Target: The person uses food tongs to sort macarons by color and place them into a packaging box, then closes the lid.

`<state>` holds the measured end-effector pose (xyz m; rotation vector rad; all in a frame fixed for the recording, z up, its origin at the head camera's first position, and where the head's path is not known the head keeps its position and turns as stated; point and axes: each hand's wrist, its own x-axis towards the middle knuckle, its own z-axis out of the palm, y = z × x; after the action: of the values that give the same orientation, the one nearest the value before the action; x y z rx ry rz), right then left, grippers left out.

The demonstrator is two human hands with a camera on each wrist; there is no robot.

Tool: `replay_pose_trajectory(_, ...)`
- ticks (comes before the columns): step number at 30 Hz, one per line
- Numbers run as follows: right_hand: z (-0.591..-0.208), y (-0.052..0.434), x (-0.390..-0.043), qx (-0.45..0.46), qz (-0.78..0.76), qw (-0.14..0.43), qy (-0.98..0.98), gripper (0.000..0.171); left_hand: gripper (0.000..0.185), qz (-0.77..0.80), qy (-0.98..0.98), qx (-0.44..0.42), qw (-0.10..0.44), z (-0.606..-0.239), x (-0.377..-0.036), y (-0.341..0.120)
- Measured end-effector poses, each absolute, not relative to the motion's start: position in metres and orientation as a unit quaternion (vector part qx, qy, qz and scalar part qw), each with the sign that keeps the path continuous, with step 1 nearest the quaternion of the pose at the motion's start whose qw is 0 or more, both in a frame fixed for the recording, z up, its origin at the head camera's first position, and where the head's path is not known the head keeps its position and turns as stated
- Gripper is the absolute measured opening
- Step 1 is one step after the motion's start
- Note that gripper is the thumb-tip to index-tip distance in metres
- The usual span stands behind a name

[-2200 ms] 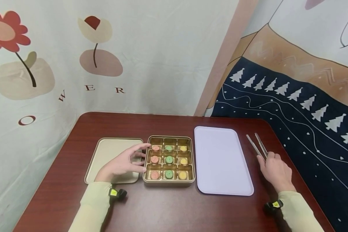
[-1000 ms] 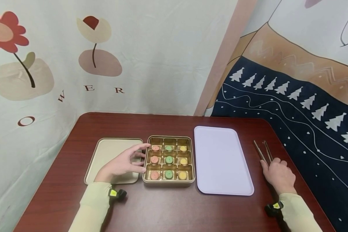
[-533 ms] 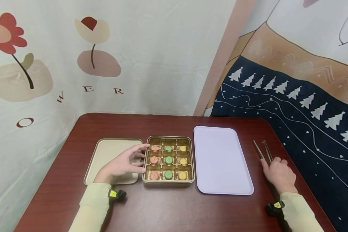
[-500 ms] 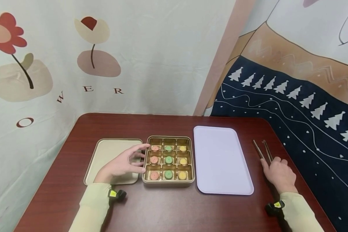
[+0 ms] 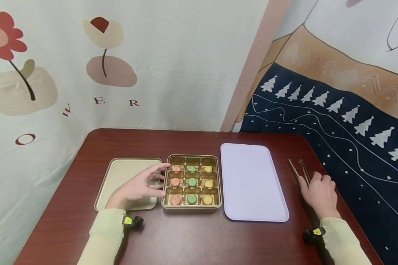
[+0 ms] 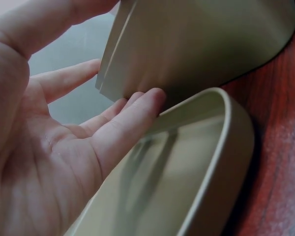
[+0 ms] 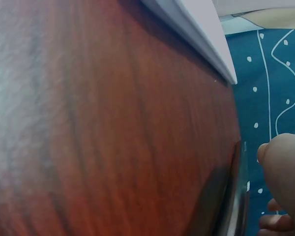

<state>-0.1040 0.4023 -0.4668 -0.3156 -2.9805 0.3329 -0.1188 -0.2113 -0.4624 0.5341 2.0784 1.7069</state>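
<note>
A gold tin (image 5: pixel 191 210) with a divided insert holds several small round pieces that look like macarons, in pink (image 5: pixel 175 182), green (image 5: pixel 192 182) and yellow (image 5: pixel 208 183) columns. My left hand (image 5: pixel 136 187) reaches over the flat gold lid (image 5: pixel 119 176), its fingertips at the tin's left side. In the left wrist view, extended fingers (image 6: pixel 132 118) touch the tin's wall (image 6: pixel 187 44). Metal tongs (image 5: pixel 305 172) lie at the table's right, jaws apart and pointing away. My right hand (image 5: pixel 319 195) is over their near end; in the right wrist view its thumb (image 7: pixel 287 162) stands off the tongs (image 7: pixel 236 206).
A pale lilac tray (image 5: pixel 254 182) lies between the tin and the tongs. All of it stands on a dark red wooden table (image 5: pixel 199 235). Printed cloths (image 5: pixel 172 81) hang behind the table and along its right.
The tongs have shifted right and nearer in my right hand, then come to rest on the table. That hand has since lifted slightly off them. My left hand has stayed at the tin.
</note>
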Motion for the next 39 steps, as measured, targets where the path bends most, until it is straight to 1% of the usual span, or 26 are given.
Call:
replay_pose_trajectory(4, -0.461, 0.394, -0.107, -0.08, 0.136, 0.107, -0.982, 0.07, 0.101, 0.613, 0.739, 0.191, 0.204, -0.46, -0.12, -0.212)
replay_pose_trajectory(8, -0.452, 0.382, -0.11, -0.054, 0.171, 0.127, -0.976, 0.065, 0.099, 0.609, 0.74, 0.196, 0.205, -0.458, -0.121, -0.213)
replay_pose_trajectory(15, -0.439, 0.348, -0.119, 0.015, 0.213, 0.139, -0.967, 0.062, 0.093, 0.592, 0.762, 0.203, 0.166, -0.45, -0.122, -0.219)
replay_pose_trajectory(22, -0.433, 0.302, -0.134, 0.129, 0.235, 0.153, -0.951, 0.062, 0.086, 0.57, 0.785, 0.196, 0.143, -0.44, -0.116, -0.229)
replay_pose_trajectory(26, -0.428, 0.273, -0.142, 0.19, 0.254, 0.143, -0.937, 0.064, 0.086, 0.563, 0.791, 0.2, 0.131, -0.438, -0.111, -0.239)
replay_pose_trajectory(31, -0.421, 0.23, -0.147, 0.246, 0.27, 0.111, -0.924, 0.065, 0.083, 0.545, 0.808, 0.197, 0.106, -0.435, -0.104, -0.255)
replay_pose_trajectory(39, -0.416, 0.167, -0.149, 0.348, 0.264, 0.099, -0.894, 0.064, 0.08, 0.504, 0.842, 0.18, 0.073, -0.427, -0.087, -0.286)
